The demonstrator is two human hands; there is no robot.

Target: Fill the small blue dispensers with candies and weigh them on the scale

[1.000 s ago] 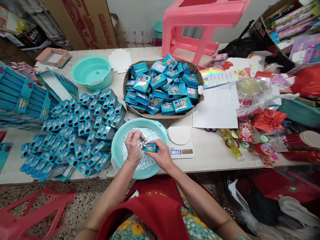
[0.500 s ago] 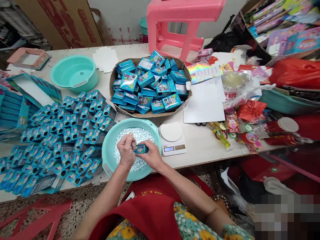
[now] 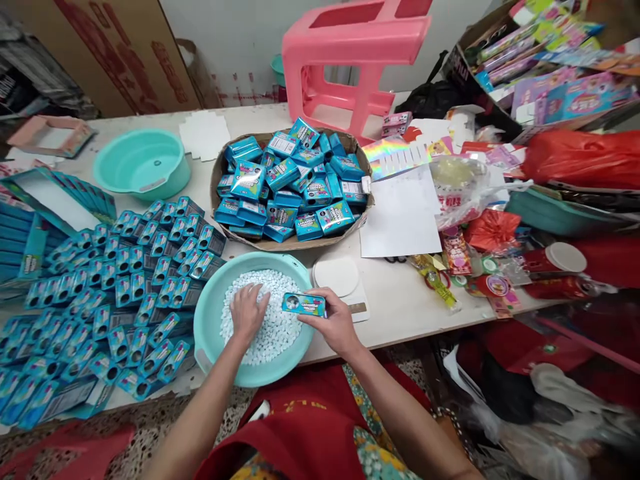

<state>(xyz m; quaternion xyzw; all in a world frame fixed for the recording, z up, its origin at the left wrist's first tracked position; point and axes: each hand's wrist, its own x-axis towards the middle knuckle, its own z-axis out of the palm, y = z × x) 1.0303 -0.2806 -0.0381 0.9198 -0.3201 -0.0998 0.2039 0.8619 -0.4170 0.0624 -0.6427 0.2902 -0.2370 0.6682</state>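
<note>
My right hand (image 3: pixel 334 323) grips a small blue box (image 3: pixel 303 304), held level over the right side of a teal basin (image 3: pixel 215 303) filled with small white pellets (image 3: pixel 277 327). My left hand (image 3: pixel 247 311) rests on the pellets with fingers bent down into them; whether it holds any I cannot tell. Just behind the box stands a small white scale (image 3: pixel 341 279). A round basket (image 3: pixel 295 243) heaped with closed blue boxes sits beyond the basin. Rows of several open blue boxes (image 3: pixel 125 287) lie to the left.
An empty teal basin (image 3: pixel 141 163) and flat blue cartons (image 3: pixel 30 233) sit at the left. A pink stool (image 3: pixel 345 63) stands on the table behind the basket. White paper (image 3: pixel 400 213), wrapped sweets and red bags (image 3: pixel 580 157) crowd the right side.
My left hand has left the box and dropped onto the pellets. My right hand has shifted the box a little right. The camera has swung slightly rightward.
</note>
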